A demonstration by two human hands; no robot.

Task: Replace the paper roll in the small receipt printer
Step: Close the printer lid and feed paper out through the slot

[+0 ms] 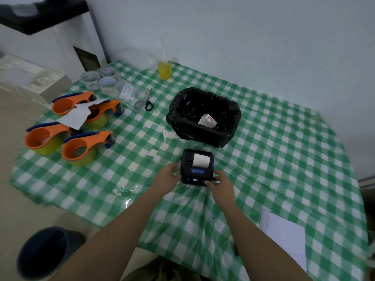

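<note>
Your left hand [169,175] covers the printer's [196,168] left side, and your right hand [220,183] hides its near right corner, so you cannot tell how firm either grip is. The blue label and small lit display on the printer's front are too small to read. Beyond the printer, the print on the paper scrap [207,120] inside the black bin bag [203,116] is illegible. To the printer's right, the white sheet [284,238] has faint, unreadable lines along its left edge. To the printer's left, below the table [284,159], the dark bucket [43,252] is blurred, and so is the black-topped cabinet [46,23] at the far left.
</note>
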